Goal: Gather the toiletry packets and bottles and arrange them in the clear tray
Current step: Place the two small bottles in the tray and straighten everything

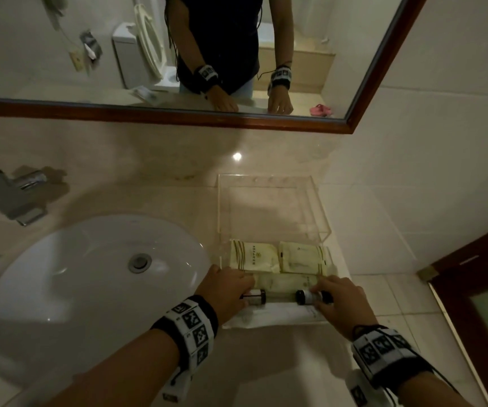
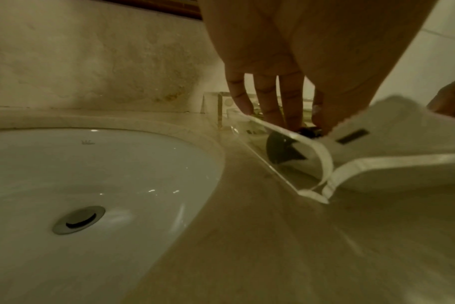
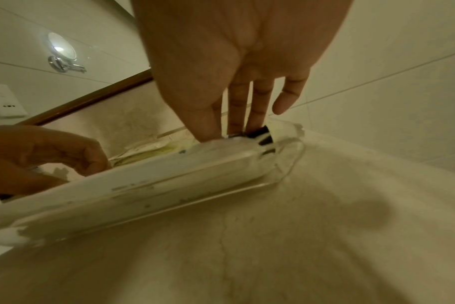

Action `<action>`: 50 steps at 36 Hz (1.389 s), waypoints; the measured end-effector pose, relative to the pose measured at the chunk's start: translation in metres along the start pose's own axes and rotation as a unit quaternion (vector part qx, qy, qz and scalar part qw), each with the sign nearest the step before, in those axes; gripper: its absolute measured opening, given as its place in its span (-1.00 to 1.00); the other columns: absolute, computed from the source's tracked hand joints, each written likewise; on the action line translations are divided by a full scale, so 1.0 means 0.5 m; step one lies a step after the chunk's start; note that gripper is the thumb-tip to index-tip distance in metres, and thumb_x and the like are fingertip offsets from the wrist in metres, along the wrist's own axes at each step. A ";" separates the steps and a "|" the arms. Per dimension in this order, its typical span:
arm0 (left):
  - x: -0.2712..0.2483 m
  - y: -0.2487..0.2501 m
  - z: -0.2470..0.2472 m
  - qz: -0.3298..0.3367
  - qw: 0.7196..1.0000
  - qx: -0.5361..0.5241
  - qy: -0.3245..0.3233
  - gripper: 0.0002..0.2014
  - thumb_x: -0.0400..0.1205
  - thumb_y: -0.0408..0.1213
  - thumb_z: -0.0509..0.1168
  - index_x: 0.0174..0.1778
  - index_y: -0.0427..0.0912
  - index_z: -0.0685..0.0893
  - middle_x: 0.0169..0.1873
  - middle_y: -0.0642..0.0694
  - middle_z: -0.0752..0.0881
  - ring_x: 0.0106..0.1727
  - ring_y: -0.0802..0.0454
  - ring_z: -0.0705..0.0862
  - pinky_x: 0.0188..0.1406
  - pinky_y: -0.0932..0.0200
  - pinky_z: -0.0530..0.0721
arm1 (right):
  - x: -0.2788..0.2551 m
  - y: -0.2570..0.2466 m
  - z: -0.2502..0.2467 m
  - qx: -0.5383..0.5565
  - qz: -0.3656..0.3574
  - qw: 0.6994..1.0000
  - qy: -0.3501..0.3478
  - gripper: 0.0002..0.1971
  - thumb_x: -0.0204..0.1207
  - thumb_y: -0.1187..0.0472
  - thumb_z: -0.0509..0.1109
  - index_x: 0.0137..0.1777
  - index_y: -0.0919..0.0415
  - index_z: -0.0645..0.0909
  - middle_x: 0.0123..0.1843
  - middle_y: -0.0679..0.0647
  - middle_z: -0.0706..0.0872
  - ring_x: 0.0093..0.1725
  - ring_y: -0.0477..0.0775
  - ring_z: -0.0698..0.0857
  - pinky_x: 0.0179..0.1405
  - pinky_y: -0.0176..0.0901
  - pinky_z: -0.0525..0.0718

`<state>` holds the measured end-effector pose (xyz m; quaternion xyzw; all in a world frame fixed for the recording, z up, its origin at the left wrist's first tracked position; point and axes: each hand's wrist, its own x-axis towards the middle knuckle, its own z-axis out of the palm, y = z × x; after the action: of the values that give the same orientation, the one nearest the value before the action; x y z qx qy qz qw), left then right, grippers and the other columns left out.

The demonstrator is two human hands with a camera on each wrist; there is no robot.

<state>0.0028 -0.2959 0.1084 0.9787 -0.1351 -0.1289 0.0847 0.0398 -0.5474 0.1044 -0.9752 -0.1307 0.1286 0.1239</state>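
Bathroom counter (image 1: 266,362) beside sink (image 1: 89,277) | clear tray (image 1: 320,218) sitting at 3 o'clock of sink, packets (image 1: 254,257) lying inside | left hand (image 1: 225,289) pinching left bottle (image 1: 256,298), 9 o'clock side of tray | right hand (image 1: 341,301) pinching right bottle (image 1: 306,298), 3 o'clock side | white packet (image 1: 278,314) lying along 6 o'clock edge.

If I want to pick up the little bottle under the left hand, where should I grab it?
Probably round its clear middle, coming from above. The small bottle lies on its side in the clear tray, black cap pointing right, with the tray's front wall and a white packet close in front. A grip across the round body, finger and thumb on opposite sides, looks the easiest way in.
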 end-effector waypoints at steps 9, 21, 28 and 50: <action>-0.046 -0.042 -0.015 -0.022 0.997 -0.044 0.059 -0.74 0.63 -0.06 0.21 0.22 0.02 0.55 0.24 0.03 0.57 0.26 -0.02 0.50 0.27 0.06 0.35 | -0.006 -0.024 -0.012 0.033 -0.021 0.997 0.061 -0.77 0.38 0.17 0.48 0.05 0.00 0.67 0.06 -0.04 0.65 0.08 0.09 0.61 0.03 -0.02 0.54; -0.256 -0.235 -0.029 -0.164 0.977 -0.077 0.109 -0.78 0.68 -0.07 0.11 0.11 0.01 0.61 0.16 0.01 0.65 0.14 -0.05 0.61 0.16 0.07 0.48 | -0.003 -0.239 0.018 0.058 -0.179 0.982 -0.027 -0.89 0.47 0.19 0.39 -0.02 0.06 0.60 -0.09 -0.13 0.48 -0.19 -0.09 0.52 -0.17 -0.34 0.47; -0.407 -0.329 0.007 -0.252 0.958 -0.103 0.087 -0.42 0.48 0.18 -0.21 0.17 0.04 0.57 0.17 0.04 0.61 0.18 -0.01 0.56 0.18 0.10 0.39 | 0.013 -0.420 0.079 0.066 -0.275 0.957 -0.066 -0.82 0.49 0.15 0.35 0.08 0.02 0.61 0.01 -0.19 0.47 -0.16 -0.15 0.50 -0.10 -0.32 0.50; -0.649 -0.581 0.032 -0.438 0.887 -0.115 0.089 -0.59 0.65 -0.07 0.17 0.44 0.02 0.41 0.49 -0.05 0.37 0.42 -0.14 0.39 0.34 -0.01 0.37 | -0.070 -0.784 0.281 -0.032 -0.428 0.871 -0.241 -0.49 0.39 -0.10 0.41 0.36 -0.16 0.43 0.37 -0.09 0.46 0.32 0.05 0.46 0.33 -0.05 0.42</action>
<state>-0.2330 0.0708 0.1092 0.9292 0.3311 -0.0801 0.1431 -0.1200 -0.1618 0.0882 -0.7662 -0.5650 0.2894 0.1001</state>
